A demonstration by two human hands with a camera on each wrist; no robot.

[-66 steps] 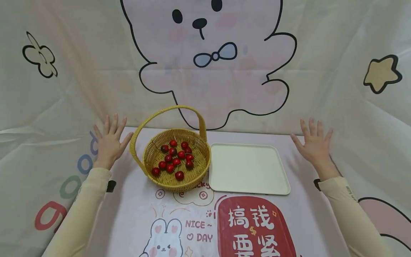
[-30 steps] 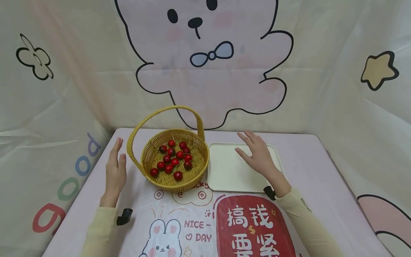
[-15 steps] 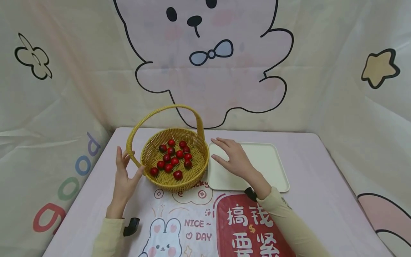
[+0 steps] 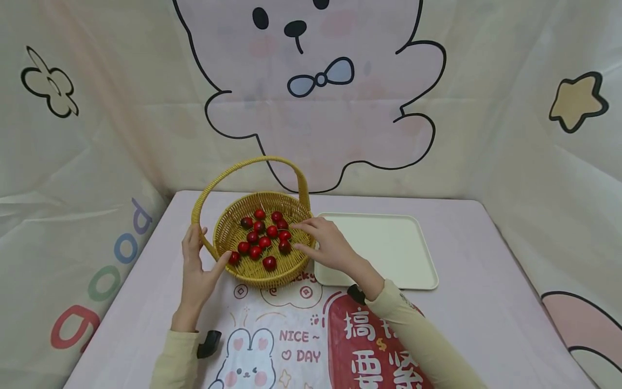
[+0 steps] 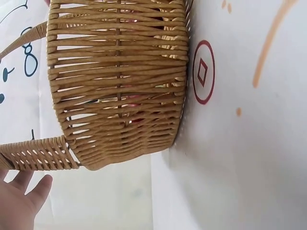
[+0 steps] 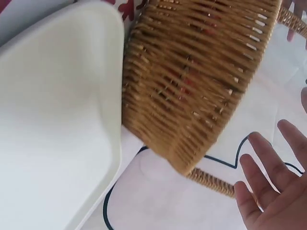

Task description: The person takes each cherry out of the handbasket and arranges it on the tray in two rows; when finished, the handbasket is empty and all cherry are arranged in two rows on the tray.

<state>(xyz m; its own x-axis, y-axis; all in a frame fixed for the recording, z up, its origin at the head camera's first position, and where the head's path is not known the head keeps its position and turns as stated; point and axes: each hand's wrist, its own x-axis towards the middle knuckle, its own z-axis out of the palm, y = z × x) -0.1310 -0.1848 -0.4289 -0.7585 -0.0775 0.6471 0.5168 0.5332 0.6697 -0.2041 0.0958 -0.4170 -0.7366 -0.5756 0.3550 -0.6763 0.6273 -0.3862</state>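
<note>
A yellow woven basket [image 4: 272, 280] with a tall arched handle [image 4: 243, 165] stands on the table, holding several dark red cherries [image 4: 264, 242]. My left hand [image 4: 198, 281] is at the basket's left side, its fingers outside the handle's base and its thumb over the rim. In the left wrist view, fingertips [image 5: 41, 189] of that hand lie right at the handle's edge. My right hand [image 4: 331, 246] reaches over the basket's right rim, fingers loosely spread above the cherries. The right wrist view shows these fingers [image 6: 268, 158] apart with nothing between them.
A cream rectangular tray [image 4: 376, 251] lies just right of the basket, partly under my right forearm. The table [image 4: 466, 270] has a printed cover. Cloth walls with cartoon drawings stand behind and at both sides.
Both hands have come inward from the table's sides. The left has moved right to the basket's handle and rim; the right has crossed the tray to the basket's right rim. The basket has stayed put.
</note>
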